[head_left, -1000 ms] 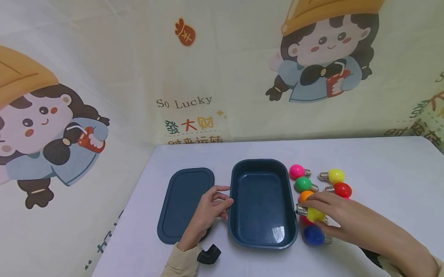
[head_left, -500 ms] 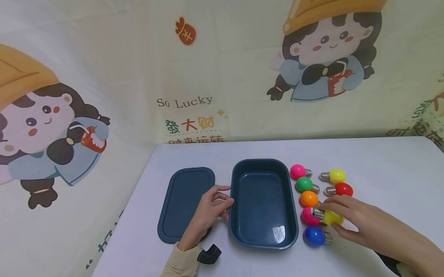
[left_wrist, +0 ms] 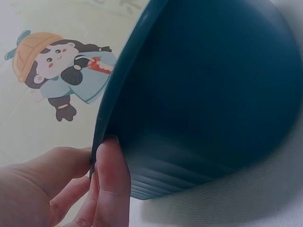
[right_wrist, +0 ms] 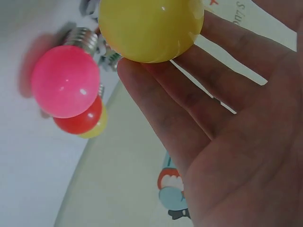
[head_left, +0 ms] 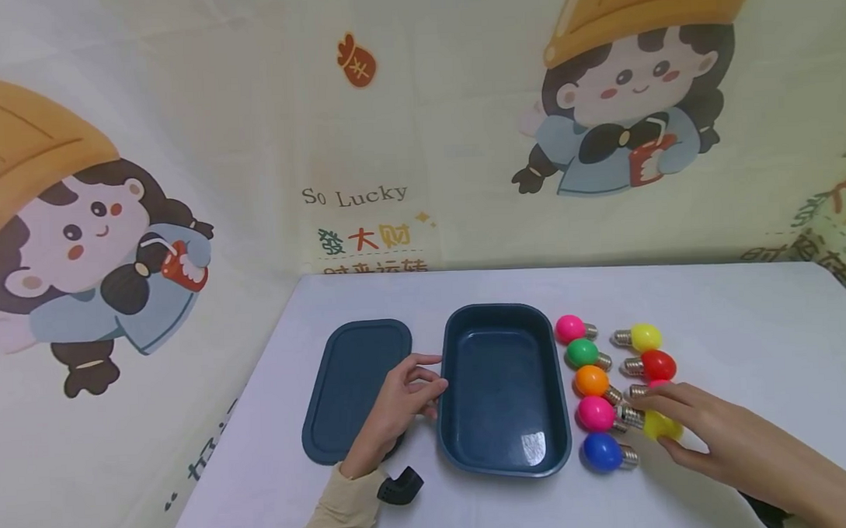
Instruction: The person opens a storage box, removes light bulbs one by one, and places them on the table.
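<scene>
My left hand (head_left: 406, 393) holds the left rim of a dark blue rectangular box (head_left: 560, 368). In the left wrist view its thumb and a finger (left_wrist: 111, 175) lie on either side of that rim. My right hand (head_left: 709, 433) pinches a yellow light bulb (head_left: 661, 425) by its round globe, with the metal screw base pointing left. The right wrist view shows this yellow bulb (right_wrist: 151, 28) at the fingertips. Just beyond it is a pink bulb (head_left: 658, 383), partly hidden by the hand. Whether the held bulb touches the table is unclear.
Left of the box lies a flat blue lid (head_left: 353, 391). A column of bulbs in pink (head_left: 570, 329), green (head_left: 582, 353), orange (head_left: 591, 381), pink (head_left: 596, 414) and blue (head_left: 602, 452) lies right of the box. Farther right are yellow (head_left: 645, 337) and red bulbs (head_left: 657, 365).
My right hand has carried the yellow bulb rightward from beside the box, past the column of bulbs, uncovering the orange and lower pink ones. My left hand stays at the rim.
</scene>
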Tool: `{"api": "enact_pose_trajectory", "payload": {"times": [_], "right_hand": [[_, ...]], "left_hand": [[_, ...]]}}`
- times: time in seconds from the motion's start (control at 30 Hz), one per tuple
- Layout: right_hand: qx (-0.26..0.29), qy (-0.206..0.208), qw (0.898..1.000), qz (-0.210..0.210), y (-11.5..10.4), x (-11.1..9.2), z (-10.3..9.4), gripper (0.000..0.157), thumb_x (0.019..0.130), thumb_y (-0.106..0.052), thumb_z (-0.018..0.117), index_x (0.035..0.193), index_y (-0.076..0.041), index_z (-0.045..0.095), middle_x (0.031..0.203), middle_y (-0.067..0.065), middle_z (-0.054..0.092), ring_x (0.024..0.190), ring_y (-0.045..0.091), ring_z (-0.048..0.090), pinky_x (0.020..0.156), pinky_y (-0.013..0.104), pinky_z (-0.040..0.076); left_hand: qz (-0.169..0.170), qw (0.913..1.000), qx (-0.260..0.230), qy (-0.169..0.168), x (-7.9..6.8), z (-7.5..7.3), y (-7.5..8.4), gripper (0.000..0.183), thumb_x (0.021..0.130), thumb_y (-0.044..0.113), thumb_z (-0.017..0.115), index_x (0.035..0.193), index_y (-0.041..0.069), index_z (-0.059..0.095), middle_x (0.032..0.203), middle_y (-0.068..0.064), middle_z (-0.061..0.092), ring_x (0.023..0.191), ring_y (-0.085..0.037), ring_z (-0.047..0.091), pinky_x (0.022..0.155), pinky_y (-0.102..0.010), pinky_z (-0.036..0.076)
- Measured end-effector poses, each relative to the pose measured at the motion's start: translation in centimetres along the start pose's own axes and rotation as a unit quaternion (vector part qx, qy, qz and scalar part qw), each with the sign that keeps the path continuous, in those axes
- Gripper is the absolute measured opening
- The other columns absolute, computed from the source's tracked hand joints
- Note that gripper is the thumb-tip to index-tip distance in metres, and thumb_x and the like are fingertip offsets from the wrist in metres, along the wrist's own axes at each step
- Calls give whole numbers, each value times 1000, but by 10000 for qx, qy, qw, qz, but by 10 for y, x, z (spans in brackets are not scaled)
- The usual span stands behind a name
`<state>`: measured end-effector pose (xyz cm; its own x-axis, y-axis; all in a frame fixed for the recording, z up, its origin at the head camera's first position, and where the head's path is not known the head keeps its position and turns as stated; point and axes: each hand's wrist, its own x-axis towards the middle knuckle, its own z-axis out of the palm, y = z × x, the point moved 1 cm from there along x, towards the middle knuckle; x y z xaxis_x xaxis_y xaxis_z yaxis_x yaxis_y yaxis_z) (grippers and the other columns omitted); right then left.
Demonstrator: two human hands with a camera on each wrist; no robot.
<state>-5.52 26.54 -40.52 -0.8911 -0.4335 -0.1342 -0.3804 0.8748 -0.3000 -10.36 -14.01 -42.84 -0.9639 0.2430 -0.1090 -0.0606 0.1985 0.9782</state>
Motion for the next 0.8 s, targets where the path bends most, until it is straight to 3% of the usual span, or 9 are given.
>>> {"api": "enact_pose_trajectory", "payload": {"times": [0.27, 0.8], "right_hand": [[-139, -67, 9997, 197, 10, -5, 9, 53, 72, -22, 88, 121, -20, 68, 121, 10, 63, 107, 32, 62, 72, 39, 61], [-175, -135, 9996, 171, 19, -3, 19, 45, 67, -18, 91, 108, -20, 72, 110, 2, 65, 101, 26, 63, 73, 38, 61]], "left_hand": [[-5, 10000, -52, 9, -1, 4, 0, 47, 93, 17, 71, 135, 4, 55, 99, -14, 64, 63, -15, 61, 60, -31, 59], [-7, 10000, -65, 48, -5, 6, -2, 47, 93, 15, 71, 135, 5, 55, 101, -18, 65, 63, -15, 62, 62, -36, 60]]}}
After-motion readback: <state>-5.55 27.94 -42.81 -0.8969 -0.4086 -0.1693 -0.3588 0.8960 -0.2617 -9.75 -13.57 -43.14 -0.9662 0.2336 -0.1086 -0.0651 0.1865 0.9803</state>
